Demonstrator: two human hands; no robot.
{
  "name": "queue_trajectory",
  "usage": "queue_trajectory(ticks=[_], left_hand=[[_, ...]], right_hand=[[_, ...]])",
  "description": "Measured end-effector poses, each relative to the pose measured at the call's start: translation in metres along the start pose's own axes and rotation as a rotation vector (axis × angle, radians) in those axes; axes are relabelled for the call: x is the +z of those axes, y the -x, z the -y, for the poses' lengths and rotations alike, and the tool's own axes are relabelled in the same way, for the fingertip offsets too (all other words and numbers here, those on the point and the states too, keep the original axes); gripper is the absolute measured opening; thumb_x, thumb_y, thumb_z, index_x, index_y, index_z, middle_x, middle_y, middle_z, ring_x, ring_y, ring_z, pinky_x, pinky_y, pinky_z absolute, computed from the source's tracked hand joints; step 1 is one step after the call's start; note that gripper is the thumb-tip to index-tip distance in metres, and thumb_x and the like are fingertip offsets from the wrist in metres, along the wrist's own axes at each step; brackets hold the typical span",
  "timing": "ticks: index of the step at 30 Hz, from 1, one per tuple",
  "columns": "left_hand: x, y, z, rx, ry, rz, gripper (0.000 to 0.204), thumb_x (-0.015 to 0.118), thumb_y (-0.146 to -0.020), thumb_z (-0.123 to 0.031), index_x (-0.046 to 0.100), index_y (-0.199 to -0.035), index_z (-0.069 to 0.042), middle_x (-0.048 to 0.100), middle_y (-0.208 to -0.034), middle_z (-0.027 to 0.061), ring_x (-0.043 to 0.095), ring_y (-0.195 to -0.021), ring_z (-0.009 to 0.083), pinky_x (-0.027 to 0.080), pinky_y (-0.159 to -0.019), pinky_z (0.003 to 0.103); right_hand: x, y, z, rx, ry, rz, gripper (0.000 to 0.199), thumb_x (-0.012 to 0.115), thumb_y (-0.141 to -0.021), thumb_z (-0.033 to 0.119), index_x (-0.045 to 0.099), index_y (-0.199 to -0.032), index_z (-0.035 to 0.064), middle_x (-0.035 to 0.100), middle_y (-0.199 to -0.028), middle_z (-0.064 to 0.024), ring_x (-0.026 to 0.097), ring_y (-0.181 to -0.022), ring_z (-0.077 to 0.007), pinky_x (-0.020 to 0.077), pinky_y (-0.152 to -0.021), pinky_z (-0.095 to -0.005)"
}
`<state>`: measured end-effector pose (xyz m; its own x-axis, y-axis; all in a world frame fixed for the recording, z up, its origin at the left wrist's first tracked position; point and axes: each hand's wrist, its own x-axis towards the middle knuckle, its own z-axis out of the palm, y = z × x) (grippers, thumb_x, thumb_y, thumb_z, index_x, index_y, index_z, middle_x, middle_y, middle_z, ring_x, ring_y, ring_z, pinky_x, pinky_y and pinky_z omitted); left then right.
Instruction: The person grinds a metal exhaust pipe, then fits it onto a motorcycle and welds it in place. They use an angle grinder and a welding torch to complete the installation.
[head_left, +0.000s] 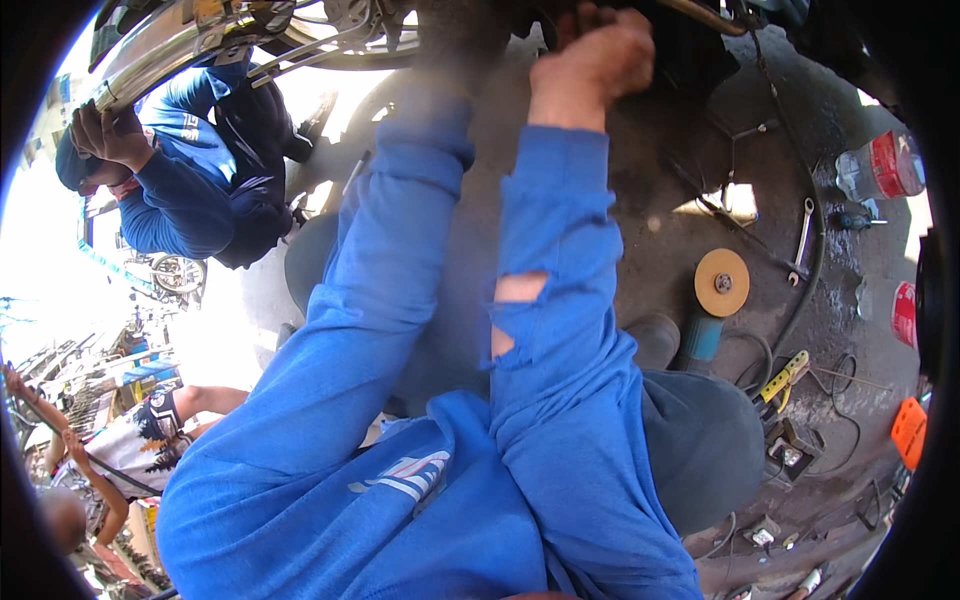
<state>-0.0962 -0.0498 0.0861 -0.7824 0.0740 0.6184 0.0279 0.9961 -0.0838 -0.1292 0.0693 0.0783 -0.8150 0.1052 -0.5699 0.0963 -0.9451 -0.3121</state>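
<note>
Mid-job under the dark underside of a motorcycle (690, 60): right hand (595, 55) curled against a part up there, grip unclear, left hand hidden past the blue sleeve (400, 220), likely needing the spanner (803, 240) on the oily floor (840, 300) beside the grinder disc (721, 282).

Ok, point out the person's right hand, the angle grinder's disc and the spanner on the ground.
right hand (592, 58), head view, on the back of the hand.
angle grinder's disc (722, 282), head view, on the flat orange face near its hub.
spanner (803, 240), head view, on the middle of its shaft.
</note>
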Motion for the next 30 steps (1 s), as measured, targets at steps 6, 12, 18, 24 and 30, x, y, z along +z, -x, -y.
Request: queue_trajectory(ticks=[6, 12, 18, 24, 30], left_hand=[[0.0, -0.017, -0.019, -0.406, 0.767, -0.183, 0.035, 0.066, -0.097, -0.024, 0.057, -0.123, -0.001, 0.07, -0.1, 0.0091, 0.067, -0.093, 0.0222, 0.055, -0.076, 0.037], [-0.014, -0.015, -0.025, -0.743, 1.237, -0.064, 0.038, 0.061, -0.102, -0.033, 0.058, -0.12, 0.001, 0.068, -0.09, 0.0042, 0.061, -0.079, 0.0107, 0.05, -0.067, 0.027], [0.006, -0.008, -0.015, -0.515, 1.1, -0.194, 0.035, 0.064, -0.1, -0.032, 0.063, -0.111, 0.001, 0.068, -0.089, 0.0069, 0.066, -0.083, 0.0143, 0.053, -0.071, 0.028], [0.014, -0.011, -0.024, -0.669, 1.264, -0.264, 0.036, 0.066, -0.099, -0.032, 0.062, -0.11, 0.001, 0.069, -0.093, 0.0089, 0.067, -0.088, 0.0159, 0.054, -0.07, 0.032], [0.013, -0.014, -0.009, -0.457, 1.231, -0.213, 0.033, 0.068, -0.097, -0.027, 0.059, -0.11, 0.003, 0.069, -0.098, 0.014, 0.069, -0.086, 0.0219, 0.056, -0.071, 0.034]], right_hand=[[0.0, 0.073, 0.173, -0.112, -0.271, 1.411, 0.029, 0.079, -0.077, 0.029, 0.072, -0.103, 0.0182, 0.064, -0.094, 0.0027, 0.061, -0.08, -0.0114, 0.0424, -0.088, -0.0405], [0.043, 0.207, 0.269, 0.232, 0.475, 1.141, 0.014, 0.072, -0.092, 0.025, 0.066, -0.092, 0.0127, 0.072, -0.09, 0.0004, 0.064, -0.1, -0.0252, 0.0543, -0.087, -0.0372], [-0.015, 0.191, 0.251, 0.023, 0.082, 1.2, 0.006, 0.064, -0.092, 0.01, 0.063, -0.087, 0.0082, 0.072, -0.083, 0.0011, 0.064, -0.083, -0.0155, 0.052, -0.082, -0.0297], [-0.035, 0.178, 0.248, -0.073, -0.117, 1.152, 0.005, 0.062, -0.09, 0.012, 0.062, -0.089, 0.007, 0.071, -0.085, -0.0021, 0.065, -0.085, -0.0179, 0.0509, -0.086, -0.0378], [-0.038, 0.136, 0.218, -0.169, -0.465, 1.047, 0.008, 0.061, -0.088, 0.014, 0.061, -0.091, 0.0058, 0.069, -0.087, -0.0054, 0.067, -0.088, -0.0203, 0.0498, -0.091, -0.0459]])
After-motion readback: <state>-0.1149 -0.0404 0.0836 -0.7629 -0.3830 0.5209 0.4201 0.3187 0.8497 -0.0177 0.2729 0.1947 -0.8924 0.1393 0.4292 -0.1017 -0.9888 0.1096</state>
